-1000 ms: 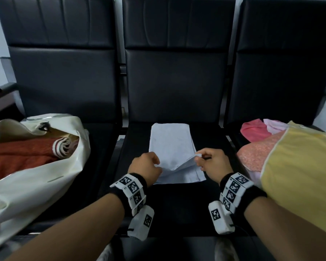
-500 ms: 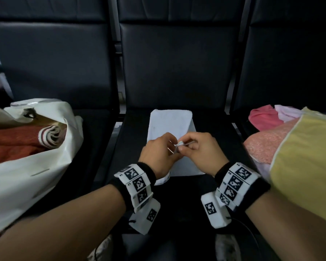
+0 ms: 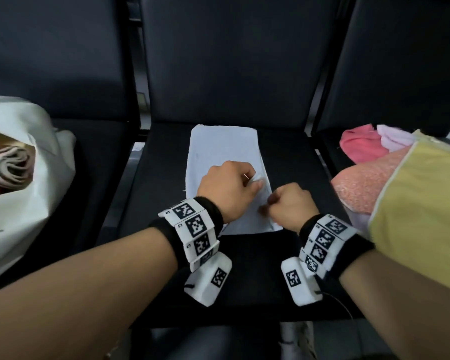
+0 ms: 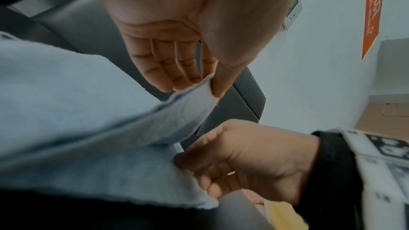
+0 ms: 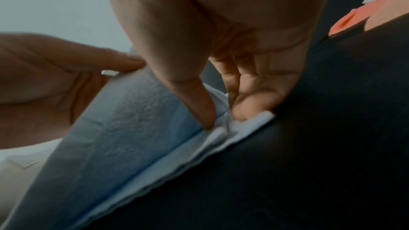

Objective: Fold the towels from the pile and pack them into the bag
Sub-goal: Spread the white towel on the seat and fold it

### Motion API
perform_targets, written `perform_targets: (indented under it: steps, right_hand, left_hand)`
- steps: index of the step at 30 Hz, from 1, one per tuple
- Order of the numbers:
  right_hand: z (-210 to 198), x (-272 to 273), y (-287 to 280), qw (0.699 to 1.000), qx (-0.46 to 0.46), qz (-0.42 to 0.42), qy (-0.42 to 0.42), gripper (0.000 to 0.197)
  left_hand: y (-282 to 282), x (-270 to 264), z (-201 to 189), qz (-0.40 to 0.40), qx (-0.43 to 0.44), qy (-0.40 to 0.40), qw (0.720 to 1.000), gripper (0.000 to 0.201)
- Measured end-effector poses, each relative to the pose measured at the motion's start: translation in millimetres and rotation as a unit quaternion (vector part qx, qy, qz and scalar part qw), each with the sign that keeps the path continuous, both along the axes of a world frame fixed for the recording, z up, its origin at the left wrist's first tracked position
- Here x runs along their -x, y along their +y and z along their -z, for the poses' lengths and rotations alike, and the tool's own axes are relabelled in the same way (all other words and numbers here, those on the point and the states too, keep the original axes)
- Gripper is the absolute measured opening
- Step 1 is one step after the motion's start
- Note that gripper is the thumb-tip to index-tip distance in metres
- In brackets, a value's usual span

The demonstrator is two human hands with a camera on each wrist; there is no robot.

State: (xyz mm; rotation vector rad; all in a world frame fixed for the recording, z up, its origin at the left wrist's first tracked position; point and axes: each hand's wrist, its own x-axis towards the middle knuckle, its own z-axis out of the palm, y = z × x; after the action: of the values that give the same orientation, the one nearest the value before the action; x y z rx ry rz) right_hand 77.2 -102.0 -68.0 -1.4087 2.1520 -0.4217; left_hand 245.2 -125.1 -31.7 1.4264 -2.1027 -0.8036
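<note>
Both hands work a pale blue towel (image 3: 220, 154) at frame centre.
The left hand (image 3: 227, 187) pinches a lifted corner; the right hand (image 3: 291, 206) pinches the towel's right edge against the seat (image 3: 291, 162). The bag (image 3: 24, 193) sits at left, the towel pile (image 3: 390, 183) at right.

We see our left hand (image 3: 227, 189) pinching a towel corner (image 4: 200, 86) between thumb and fingers; beside it, our right hand (image 3: 291, 206) pinches the towel's edge, knuckles up.
</note>
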Motion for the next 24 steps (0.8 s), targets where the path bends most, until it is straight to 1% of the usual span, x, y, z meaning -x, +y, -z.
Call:
perform_targets:
  steps: [2,6,7,9,13,17,21,24]
  right_hand:
    - [-4,-6,1,0.999,-0.011,0.001,0.043,0.019]
    - [-10,-17,4,0.996,-0.03,-0.008,0.078,0.033]
    - [-10,-19,5,0.996,-0.034,-0.012,0.08,0.033]
    - [-10,-20,7,0.997,-0.04,-0.014,0.059,0.029]
    - [-11,-15,9,1.0,-0.019,-0.002,-0.007,0.017]
    - [-11,-1,12,0.997,-0.003,0.025,-0.068,0.018]
    - [-7,7,17,0.992,0.013,0.041,-0.118,0.015]
    - [-6,4,21,0.99,0.03,0.036,-0.135,0.017]
  left_hand:
    - [1,1,3,0.018,-0.018,0.002,1.0,0.023]
    - [4,5,8,0.04,-0.043,0.002,0.998,0.018]
    - [5,6,9,0.041,-0.046,0.006,0.998,0.019]
    - [6,8,10,0.039,-0.046,0.013,0.998,0.024]
    - [8,8,9,0.029,-0.041,0.037,0.998,0.02]
    - [12,6,8,0.024,-0.026,0.046,0.998,0.027]
    - [15,8,9,0.019,-0.022,0.056,0.998,0.028]
    - [16,10,8,0.014,-0.02,0.065,0.998,0.028]
